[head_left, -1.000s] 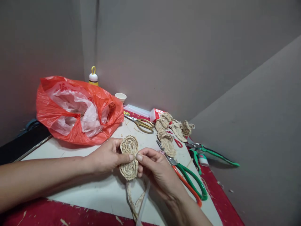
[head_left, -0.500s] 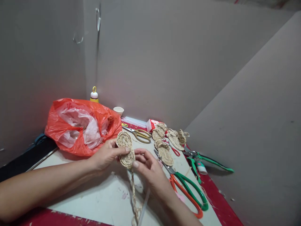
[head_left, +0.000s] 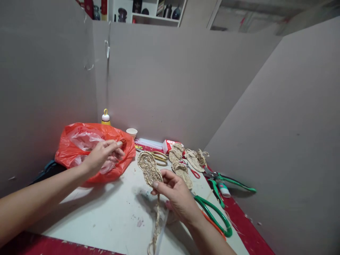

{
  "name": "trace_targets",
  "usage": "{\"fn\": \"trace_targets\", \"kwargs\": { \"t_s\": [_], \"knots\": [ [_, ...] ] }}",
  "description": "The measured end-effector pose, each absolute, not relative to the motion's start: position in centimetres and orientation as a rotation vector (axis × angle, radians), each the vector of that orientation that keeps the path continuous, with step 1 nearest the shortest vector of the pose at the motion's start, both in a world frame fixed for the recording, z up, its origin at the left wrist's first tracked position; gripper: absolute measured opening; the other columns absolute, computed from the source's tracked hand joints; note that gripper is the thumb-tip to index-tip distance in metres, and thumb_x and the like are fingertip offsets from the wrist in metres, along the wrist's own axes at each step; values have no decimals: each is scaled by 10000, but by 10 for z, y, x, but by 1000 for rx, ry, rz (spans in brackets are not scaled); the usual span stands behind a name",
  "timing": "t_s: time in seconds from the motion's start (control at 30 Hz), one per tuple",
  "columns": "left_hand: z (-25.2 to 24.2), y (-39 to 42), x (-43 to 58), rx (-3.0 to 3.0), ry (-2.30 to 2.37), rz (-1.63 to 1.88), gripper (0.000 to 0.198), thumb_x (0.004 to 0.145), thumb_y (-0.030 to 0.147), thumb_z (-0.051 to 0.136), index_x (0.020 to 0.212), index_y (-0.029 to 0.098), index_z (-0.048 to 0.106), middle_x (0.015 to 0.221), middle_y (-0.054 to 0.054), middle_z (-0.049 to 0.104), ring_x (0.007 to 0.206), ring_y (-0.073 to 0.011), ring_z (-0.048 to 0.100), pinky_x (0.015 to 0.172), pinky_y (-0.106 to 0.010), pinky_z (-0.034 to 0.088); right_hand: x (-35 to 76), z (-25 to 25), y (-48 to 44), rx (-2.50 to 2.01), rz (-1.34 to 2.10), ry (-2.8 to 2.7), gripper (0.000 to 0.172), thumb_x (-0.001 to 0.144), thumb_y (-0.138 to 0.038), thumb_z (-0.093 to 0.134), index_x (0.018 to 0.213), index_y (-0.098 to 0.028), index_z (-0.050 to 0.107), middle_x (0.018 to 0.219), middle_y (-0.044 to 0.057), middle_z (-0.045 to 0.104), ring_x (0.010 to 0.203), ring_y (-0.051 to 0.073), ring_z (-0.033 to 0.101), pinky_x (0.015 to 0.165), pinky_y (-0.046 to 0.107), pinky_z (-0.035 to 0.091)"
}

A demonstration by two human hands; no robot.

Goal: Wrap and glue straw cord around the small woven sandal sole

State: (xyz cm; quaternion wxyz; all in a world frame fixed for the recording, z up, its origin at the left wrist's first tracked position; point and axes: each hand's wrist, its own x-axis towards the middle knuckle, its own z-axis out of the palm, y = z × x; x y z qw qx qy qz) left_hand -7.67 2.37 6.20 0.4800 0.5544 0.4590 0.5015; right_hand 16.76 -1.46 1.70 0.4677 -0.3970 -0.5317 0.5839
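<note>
The step in hand seems to be a pause in the handwork: the right hand [head_left: 176, 194] alone carries the tan, figure-eight-shaped piece of coiled plaited straw [head_left: 148, 168], raised over the white-topped desk [head_left: 106, 212]. Its thumb and fingers are closed on the near end, while a tan braided tail [head_left: 157, 219] hangs down from there. The left hand [head_left: 102, 156] is half open, fingers loosely bent and thumb close to the forefinger, with nothing visible in it; it is in front of the crumpled red plastic bag [head_left: 65, 148], and whether it touches the bag I cannot tell.

As I judge it, the next move calls for the right hand to keep a firm pinch so that the coils lie flat and the tail does not drag or twist, and for the left hand to stay clear of the loose plastic.

No brand can be made out. The red bag bears darker red printing, creased past reading. The small red-and-white box [head_left: 166, 146] against the back wall has characters too small to read, as does the small white-and-green container [head_left: 224, 190] at right. Yellow lettering [head_left: 138, 146] near the red bag is likewise illegible.
</note>
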Motion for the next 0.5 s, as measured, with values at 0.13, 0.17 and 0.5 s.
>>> {"fn": "trace_targets", "kwargs": {
  "t_s": [0.13,0.17,0.5],
  "knots": [
    [87,17,-77,1720,1090,1435,266,769,351,701,954,190,599,1008,-66,658,980,-201,614,875,-353,470,167,29,-21,-1008,1434,-1433,156,651,-155,762,728,-175,628,604,-65,610,499,69,550,518,187,458],
    [93,12,-73,1820,1054,1357,346,767,323,704,1071,209,585,1094,-80,644,1045,-215,600,898,-369,467,166,32,-23,-1014,1435,-1464,148,645,-136,754,718,-174,632,601,-64,607,497,71,543,509,188,459],
    [136,-7,-58,1745,684,792,729,683,175,757,1352,235,475,1121,-119,644,844,-213,668,716,-325,527,146,86,-47,-952,1301,-1515,93,685,-189,744,716,-191,656,560,-58,574,456,90,531,457,221,476]
  ]
}}
